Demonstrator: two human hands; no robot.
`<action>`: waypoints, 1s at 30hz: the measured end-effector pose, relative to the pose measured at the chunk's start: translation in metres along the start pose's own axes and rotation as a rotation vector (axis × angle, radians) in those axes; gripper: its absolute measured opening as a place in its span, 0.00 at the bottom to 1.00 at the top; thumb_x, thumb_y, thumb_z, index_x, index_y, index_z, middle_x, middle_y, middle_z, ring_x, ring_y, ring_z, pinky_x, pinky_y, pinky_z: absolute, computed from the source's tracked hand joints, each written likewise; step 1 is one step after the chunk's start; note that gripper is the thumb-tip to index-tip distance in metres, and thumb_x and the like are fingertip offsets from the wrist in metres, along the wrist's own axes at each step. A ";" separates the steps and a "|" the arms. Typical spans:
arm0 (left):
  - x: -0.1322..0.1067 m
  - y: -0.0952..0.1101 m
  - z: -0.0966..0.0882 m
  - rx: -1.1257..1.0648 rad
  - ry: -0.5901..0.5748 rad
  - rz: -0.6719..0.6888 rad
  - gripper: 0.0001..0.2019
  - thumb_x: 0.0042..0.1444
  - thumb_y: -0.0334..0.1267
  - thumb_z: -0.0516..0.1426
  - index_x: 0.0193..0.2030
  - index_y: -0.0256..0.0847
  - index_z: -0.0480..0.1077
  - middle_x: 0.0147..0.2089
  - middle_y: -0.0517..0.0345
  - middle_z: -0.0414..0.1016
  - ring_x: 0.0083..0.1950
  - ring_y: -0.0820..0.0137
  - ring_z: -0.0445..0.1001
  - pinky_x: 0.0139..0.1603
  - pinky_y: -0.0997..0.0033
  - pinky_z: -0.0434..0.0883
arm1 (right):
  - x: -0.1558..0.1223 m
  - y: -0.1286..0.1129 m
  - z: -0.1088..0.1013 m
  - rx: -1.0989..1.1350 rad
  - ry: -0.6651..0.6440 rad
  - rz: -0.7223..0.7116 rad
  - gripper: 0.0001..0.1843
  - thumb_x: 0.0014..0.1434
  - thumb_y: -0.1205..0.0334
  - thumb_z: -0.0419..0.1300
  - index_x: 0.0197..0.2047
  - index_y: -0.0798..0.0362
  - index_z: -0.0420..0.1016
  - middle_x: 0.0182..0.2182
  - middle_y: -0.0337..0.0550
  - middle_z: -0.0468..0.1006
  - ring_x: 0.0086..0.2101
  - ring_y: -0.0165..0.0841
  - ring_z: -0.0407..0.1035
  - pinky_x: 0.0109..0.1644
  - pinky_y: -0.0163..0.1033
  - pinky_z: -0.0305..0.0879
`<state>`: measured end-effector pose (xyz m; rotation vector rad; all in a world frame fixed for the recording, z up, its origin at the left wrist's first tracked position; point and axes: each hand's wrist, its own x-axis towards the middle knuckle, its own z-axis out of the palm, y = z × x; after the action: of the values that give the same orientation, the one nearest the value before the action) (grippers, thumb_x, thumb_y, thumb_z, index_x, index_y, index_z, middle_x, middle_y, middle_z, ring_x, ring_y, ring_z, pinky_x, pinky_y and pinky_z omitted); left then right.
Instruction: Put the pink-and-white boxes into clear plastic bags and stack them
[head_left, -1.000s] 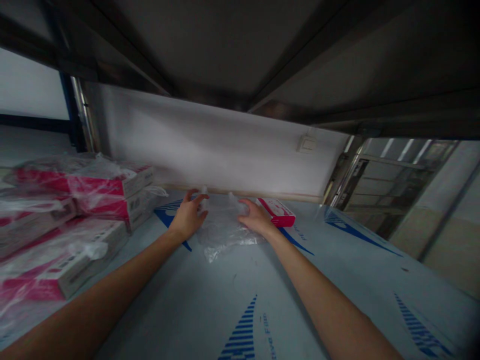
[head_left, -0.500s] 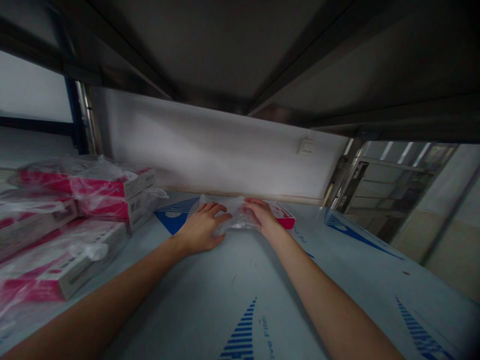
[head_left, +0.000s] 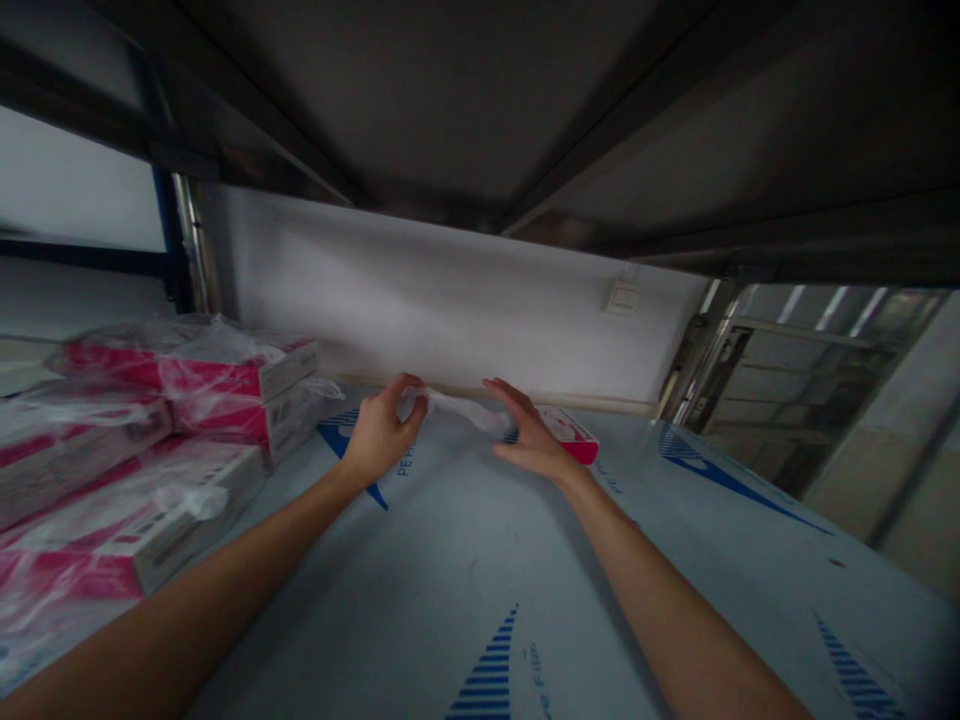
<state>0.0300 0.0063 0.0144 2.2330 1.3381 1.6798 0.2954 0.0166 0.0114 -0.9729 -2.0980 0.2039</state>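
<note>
Dim light in here, dark shelf [head_left: 442, 110] overhead, pale wall [head_left: 420, 290] straight ahead with a switch [head_left: 622, 298] on its right, blue-printed desk [head_left: 405, 590] stretching below!

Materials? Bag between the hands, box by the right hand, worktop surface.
Bag: probably thin plastic; translucent, whitish, limp.
Box: likely printed card; flat pink-and-white faces, fairly straight edges; gloss unclear.
Worktop: seemingly covered in smooth plastic film; blue print includes "Film". Material underneath hidden.

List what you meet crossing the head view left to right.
Plastic-wrapped pink-and-white cardboard boxes, left hand, translucent plastic bag, right hand, small red-and-white cardboard box, square white wall switch, right-side metal post.
</note>
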 end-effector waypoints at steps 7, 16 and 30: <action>0.010 0.006 -0.001 -0.438 0.181 -0.173 0.31 0.51 0.51 0.66 0.60 0.43 0.67 0.47 0.53 0.79 0.47 0.63 0.79 0.48 0.64 0.75 | 0.021 -0.034 0.021 0.504 0.206 0.216 0.18 0.61 0.46 0.61 0.32 0.53 0.81 0.32 0.46 0.83 0.33 0.39 0.78 0.41 0.46 0.75; 0.011 -0.009 0.006 -0.452 -0.081 -0.420 0.20 0.57 0.55 0.58 0.31 0.37 0.73 0.28 0.57 0.75 0.27 0.72 0.72 0.28 0.75 0.67 | 0.023 -0.034 0.028 0.779 0.208 0.597 0.16 0.58 0.48 0.65 0.36 0.53 0.78 0.31 0.48 0.82 0.27 0.35 0.76 0.28 0.38 0.72; -0.006 -0.043 0.002 0.314 -0.282 -0.066 0.22 0.61 0.39 0.54 0.62 0.44 0.70 0.62 0.46 0.71 0.62 0.56 0.70 0.65 0.54 0.65 | 0.006 0.001 0.036 -0.273 0.182 0.422 0.30 0.54 0.66 0.63 0.61 0.50 0.70 0.50 0.50 0.80 0.49 0.43 0.75 0.57 0.49 0.68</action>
<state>0.0052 0.0302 -0.0124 2.4369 1.6697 1.1435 0.2677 0.0274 -0.0092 -1.5363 -1.7646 0.0364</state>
